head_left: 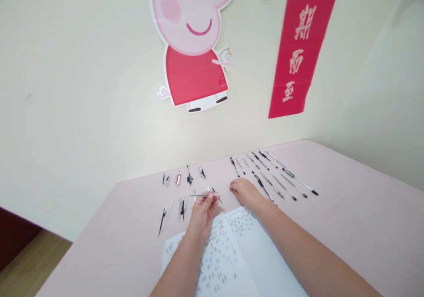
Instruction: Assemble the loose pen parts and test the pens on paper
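My left hand [202,213] pinches a slim grey pen refill [198,195] between thumb and fingers, holding it level above the pink table. Beneath and behind that hand lie pen parts, among them a dark blue one [214,191], partly hidden. My right hand [245,192] rests low over the table with its fingers curled together; whatever they may hold is hidden. Just right of it lies a black-gripped pen [260,182]. Under my forearms an open notebook [232,248] shows handwriting on its pages.
Pens and refills lie in rows at the right, including a capped pen [300,182]. Small pen parts, such as a pink-and-white piece [179,178] and a black piece [162,221], lie at the left. The table [347,226] meets a wall with a pig cutout [197,76] and red banner [298,45].
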Tool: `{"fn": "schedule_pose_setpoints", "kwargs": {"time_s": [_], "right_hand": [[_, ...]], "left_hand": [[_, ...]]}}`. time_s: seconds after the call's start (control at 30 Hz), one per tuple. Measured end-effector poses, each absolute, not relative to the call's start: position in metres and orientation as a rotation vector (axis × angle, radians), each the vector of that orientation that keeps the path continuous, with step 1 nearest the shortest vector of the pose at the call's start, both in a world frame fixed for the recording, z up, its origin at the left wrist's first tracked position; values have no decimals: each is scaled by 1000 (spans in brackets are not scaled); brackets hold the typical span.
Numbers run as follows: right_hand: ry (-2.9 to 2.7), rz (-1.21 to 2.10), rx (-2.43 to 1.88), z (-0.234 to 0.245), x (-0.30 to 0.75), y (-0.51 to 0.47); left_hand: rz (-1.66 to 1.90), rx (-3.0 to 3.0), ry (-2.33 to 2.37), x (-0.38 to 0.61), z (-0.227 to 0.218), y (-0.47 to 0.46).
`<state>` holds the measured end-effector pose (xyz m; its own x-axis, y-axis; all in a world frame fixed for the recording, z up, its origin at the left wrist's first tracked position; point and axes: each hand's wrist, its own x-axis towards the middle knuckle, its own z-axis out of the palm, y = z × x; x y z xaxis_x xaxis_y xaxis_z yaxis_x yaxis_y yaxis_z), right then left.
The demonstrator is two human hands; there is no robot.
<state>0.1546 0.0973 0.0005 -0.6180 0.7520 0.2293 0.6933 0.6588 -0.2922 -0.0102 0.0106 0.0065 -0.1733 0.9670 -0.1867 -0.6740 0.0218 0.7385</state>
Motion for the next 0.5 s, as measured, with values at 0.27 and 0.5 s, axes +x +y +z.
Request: {"fn": "schedule_pose_setpoints", "kwargs": {"time_s": [0.27, 0.5], "right_hand": [[-2466, 206, -1301, 2, 153, 95], [-2288, 511, -1196, 15, 147, 87]], "left_hand": [[1560, 464, 828, -11, 3, 12], [1575, 447, 846, -12, 6, 12]]}}
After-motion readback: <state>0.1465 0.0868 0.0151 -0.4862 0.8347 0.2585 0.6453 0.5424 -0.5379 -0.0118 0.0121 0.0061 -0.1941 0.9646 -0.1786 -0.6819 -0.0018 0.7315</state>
